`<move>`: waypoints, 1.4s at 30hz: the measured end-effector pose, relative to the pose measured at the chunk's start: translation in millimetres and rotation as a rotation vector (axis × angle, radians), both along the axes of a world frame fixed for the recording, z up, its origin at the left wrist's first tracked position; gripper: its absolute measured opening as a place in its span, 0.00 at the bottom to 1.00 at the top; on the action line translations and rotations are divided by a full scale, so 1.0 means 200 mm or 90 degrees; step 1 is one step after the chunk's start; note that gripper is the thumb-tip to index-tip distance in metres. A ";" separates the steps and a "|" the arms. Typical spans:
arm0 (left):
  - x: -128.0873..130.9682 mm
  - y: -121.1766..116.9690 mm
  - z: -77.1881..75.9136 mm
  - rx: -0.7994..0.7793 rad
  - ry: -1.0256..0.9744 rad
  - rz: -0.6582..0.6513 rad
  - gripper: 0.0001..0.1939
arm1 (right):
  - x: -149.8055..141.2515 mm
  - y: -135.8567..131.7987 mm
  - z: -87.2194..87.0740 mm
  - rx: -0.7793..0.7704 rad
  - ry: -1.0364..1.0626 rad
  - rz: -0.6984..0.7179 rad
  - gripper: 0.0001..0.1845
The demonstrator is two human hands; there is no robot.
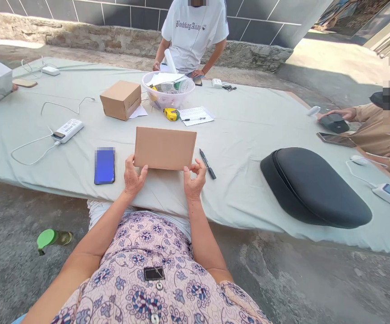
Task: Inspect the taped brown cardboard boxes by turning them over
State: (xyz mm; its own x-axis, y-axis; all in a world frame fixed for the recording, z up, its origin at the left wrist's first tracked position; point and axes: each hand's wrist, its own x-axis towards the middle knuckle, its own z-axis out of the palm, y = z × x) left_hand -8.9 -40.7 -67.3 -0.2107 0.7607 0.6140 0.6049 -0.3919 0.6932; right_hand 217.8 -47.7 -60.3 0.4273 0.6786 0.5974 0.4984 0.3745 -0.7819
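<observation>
A brown cardboard box [165, 148] is held by its two lower corners near the table's front edge, one broad face toward me. My left hand [134, 176] grips its left corner, thumb on the near face. At the right corner, my right hand [195, 179] has its thumb on the lower edge and its fingers bent; most of the contact behind the box is hidden. A black marker pen [207, 164] lies just right of my right hand. To the left of my left hand rests a phone with a blue screen [104, 166].
Farther back on the cloth-covered table [242, 121] stand another cardboard box [120, 100], a filled plastic basin [168, 96], a yellow tape measure [171, 114] and a written sheet [197, 115]. At right sits a black padded seat [316, 186]. A power strip [67, 131] lies left. Other people stand around.
</observation>
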 end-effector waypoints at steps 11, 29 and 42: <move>0.17 -0.09 0.12 -0.131 0.056 0.085 0.59 | -0.10 -0.05 -0.02 -0.063 -0.234 -0.070 0.54; 0.08 -0.05 0.08 -0.108 -0.027 0.067 0.56 | -0.07 -0.02 -0.04 -0.080 -0.007 0.002 0.36; 0.04 -0.04 0.08 -0.032 -0.067 0.078 0.30 | -0.04 -0.03 -0.01 0.017 0.126 -0.036 0.18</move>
State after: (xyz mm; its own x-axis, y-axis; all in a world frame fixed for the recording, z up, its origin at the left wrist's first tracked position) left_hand -1.9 -49.7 -51.3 -0.3656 0.7543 0.5454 0.5688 -0.2828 0.7724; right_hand 209.1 -53.6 -62.0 0.5744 0.6355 0.5159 0.3569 0.3727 -0.8566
